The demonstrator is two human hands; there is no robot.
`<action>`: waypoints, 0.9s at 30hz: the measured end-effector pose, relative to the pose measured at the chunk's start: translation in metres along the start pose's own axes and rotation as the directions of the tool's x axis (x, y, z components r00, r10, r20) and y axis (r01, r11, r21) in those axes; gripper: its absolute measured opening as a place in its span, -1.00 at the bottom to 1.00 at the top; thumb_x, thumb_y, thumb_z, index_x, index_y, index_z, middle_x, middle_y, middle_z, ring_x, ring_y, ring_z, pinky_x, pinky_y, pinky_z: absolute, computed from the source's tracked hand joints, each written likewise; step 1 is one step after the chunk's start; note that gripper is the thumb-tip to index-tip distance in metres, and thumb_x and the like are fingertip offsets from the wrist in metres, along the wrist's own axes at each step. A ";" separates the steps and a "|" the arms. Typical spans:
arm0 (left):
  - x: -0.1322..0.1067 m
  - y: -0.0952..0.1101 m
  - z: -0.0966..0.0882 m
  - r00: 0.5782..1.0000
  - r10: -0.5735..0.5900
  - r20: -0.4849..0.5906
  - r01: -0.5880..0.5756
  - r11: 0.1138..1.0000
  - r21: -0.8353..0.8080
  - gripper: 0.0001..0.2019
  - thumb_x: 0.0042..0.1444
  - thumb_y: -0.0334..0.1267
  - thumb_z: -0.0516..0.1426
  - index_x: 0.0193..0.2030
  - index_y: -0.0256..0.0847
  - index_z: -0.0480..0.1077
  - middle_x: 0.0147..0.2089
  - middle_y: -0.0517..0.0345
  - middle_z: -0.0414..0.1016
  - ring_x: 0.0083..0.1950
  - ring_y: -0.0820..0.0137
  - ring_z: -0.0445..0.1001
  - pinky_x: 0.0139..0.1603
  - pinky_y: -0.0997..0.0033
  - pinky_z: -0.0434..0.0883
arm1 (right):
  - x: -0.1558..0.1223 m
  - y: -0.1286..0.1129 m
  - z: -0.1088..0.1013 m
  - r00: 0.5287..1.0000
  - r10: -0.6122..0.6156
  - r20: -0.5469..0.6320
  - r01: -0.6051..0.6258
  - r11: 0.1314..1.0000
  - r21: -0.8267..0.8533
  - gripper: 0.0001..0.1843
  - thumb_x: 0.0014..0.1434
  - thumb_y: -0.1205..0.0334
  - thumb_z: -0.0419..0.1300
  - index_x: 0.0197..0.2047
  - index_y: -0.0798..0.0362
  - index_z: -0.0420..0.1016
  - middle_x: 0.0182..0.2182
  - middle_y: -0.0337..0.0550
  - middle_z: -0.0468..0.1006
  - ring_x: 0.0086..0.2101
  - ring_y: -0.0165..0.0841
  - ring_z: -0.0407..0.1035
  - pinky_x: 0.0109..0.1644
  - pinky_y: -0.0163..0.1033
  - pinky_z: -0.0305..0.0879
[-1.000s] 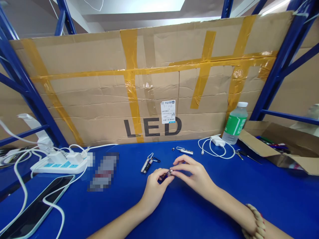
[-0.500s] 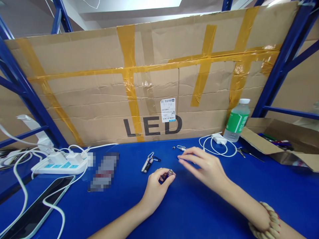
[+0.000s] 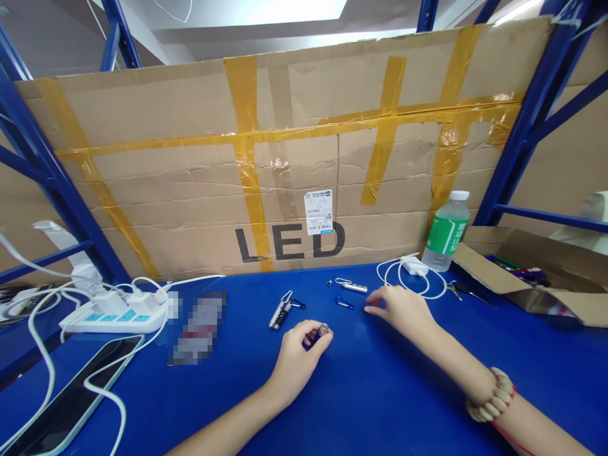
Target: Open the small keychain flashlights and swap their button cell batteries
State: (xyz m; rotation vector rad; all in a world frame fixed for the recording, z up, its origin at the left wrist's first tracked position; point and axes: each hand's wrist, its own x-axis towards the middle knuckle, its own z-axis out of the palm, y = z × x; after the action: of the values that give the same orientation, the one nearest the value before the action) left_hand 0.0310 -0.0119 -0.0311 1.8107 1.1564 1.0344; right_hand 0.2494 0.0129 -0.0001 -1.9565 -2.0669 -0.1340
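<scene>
My left hand (image 3: 295, 356) rests on the blue table (image 3: 380, 392), closed around a small dark keychain flashlight (image 3: 321, 330) whose silver head pokes out between thumb and fingers. My right hand (image 3: 403, 310) lies low on the table further right, fingers stretched out leftward and holding nothing. Just past its fingertips lies a blue carabiner clip (image 3: 342, 303). Behind that clip is a silver mini flashlight (image 3: 354, 287) with a ring, and a tiny loose part (image 3: 329, 282). Two more small flashlights (image 3: 280, 312) with clips lie left of centre.
A white charger with coiled cable (image 3: 414, 268), a water bottle (image 3: 446, 232), scissors (image 3: 464, 292) and an open cardboard box (image 3: 527, 278) stand at the right. A power strip (image 3: 114, 314), white cables and a phone (image 3: 71, 396) are at the left. A taped cardboard wall (image 3: 285, 158) closes the back.
My right hand left the flashlight in my left hand, swung right and back, and now rests on the table. A blue clip now lies by its fingertips. My left hand stayed put.
</scene>
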 end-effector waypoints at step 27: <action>-0.003 0.003 -0.001 0.999 0.033 -0.012 -0.033 0.999 0.012 -0.80 0.06 -0.23 0.07 -0.40 -0.27 0.47 -0.40 0.13 0.47 -0.38 0.41 0.34 -0.36 0.48 0.24 | -0.011 -0.029 -0.005 0.980 -0.160 -0.122 0.185 0.952 0.243 -0.83 0.02 0.13 0.13 -0.34 -0.08 0.52 -0.43 -0.31 0.58 -0.52 -0.42 0.43 -0.51 -0.37 0.20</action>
State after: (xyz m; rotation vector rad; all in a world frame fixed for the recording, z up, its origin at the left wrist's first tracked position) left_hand 0.0304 -0.0153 -0.0291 1.8409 1.1450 1.0609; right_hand 0.2216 -0.0010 0.0057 -1.5865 -2.0722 -0.0035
